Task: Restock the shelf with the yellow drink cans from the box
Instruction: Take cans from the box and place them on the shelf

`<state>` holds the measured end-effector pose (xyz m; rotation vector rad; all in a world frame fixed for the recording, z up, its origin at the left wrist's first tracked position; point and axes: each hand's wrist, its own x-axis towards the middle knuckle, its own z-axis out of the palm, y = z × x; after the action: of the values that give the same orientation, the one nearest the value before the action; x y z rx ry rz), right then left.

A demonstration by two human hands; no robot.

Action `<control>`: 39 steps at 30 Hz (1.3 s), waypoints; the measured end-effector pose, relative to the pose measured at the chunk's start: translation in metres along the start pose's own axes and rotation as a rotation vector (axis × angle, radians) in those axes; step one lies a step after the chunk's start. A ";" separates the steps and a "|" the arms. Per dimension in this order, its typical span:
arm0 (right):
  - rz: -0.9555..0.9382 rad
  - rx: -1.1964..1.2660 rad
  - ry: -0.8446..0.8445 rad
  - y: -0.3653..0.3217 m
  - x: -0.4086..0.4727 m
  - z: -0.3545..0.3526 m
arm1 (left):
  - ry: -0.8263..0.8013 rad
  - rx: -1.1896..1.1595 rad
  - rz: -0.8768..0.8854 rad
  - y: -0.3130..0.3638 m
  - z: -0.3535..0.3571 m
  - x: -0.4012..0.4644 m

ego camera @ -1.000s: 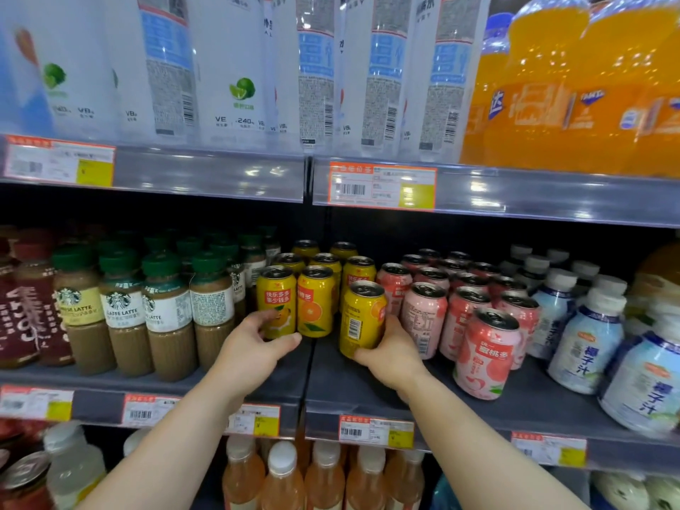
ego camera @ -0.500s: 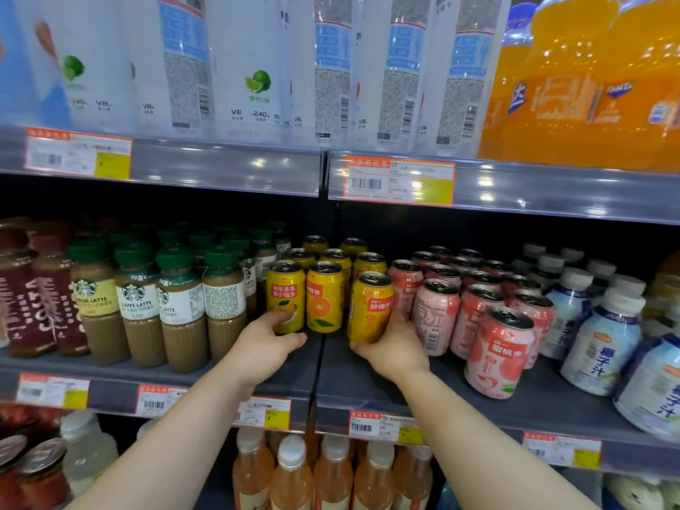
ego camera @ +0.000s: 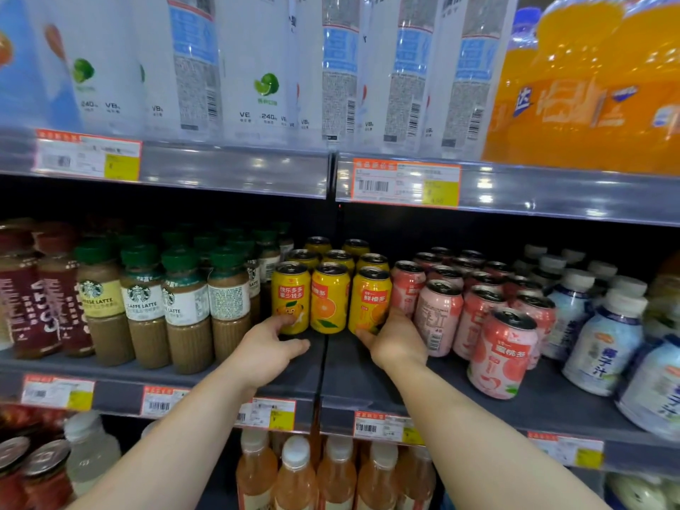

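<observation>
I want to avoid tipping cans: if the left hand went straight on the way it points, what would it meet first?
Probably the leftmost front yellow can: the left hand already has a fingertip at its base, so almost no gap remains.

Price tags (ego camera: 406,183) too blurred to read. Rear yellow cans (ego camera: 318,244) at 12 o'clock mostly hidden, only lids show. Right hand (ego camera: 395,340) fingertips hidden behind front can (ego camera: 369,303). Orange bottles (ego camera: 588,86) at 2 cut by edge.
</observation>
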<state>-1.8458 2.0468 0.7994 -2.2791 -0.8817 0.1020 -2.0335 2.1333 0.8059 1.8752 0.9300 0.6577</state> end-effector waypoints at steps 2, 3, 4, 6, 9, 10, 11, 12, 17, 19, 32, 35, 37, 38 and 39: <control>-0.003 -0.004 0.000 0.000 0.001 0.001 | -0.009 0.009 -0.004 -0.001 -0.001 0.001; -0.005 -0.005 0.001 0.000 0.001 0.001 | -0.010 0.008 -0.008 -0.001 -0.001 0.001; -0.007 -0.004 0.003 0.001 0.001 0.001 | -0.011 0.005 -0.013 -0.002 -0.002 0.001; -0.006 0.002 0.002 0.001 0.001 0.001 | -0.016 0.001 -0.019 -0.002 -0.003 0.001; -0.005 0.012 -0.004 0.002 0.002 0.001 | -0.023 0.002 -0.021 -0.002 -0.003 0.000; -0.003 0.010 -0.005 0.002 0.002 0.001 | -0.023 -0.001 -0.022 -0.002 -0.002 0.000; -0.001 0.008 -0.003 0.002 0.002 0.001 | -0.021 -0.003 -0.021 -0.002 -0.002 0.000; 0.000 0.008 0.000 0.002 0.002 0.002 | -0.018 -0.006 -0.020 -0.002 -0.001 0.000; 0.016 -0.002 0.018 0.000 0.000 0.003 | -0.005 -0.032 -0.010 -0.001 0.000 -0.001; 0.025 0.020 0.000 0.000 0.000 0.002 | 0.016 -0.047 0.000 -0.001 0.001 -0.001; -0.084 0.107 -0.098 -0.006 -0.043 -0.014 | 0.046 -0.012 0.060 0.000 0.005 -0.003; -0.099 0.072 -0.109 -0.007 -0.049 -0.012 | 0.020 -0.011 0.064 -0.002 0.003 -0.003; -0.100 0.064 -0.105 -0.007 -0.054 -0.011 | 0.010 -0.008 0.061 -0.003 0.002 -0.002; -0.101 0.066 -0.104 -0.007 -0.056 -0.011 | 0.009 -0.009 0.058 -0.004 0.001 0.000; -0.103 0.070 -0.103 -0.007 -0.059 -0.011 | 0.010 -0.010 0.055 -0.005 0.001 0.000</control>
<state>-1.8918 2.0076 0.8025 -2.1752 -1.0315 0.2033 -2.0339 2.1345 0.8010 1.8961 0.8827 0.7035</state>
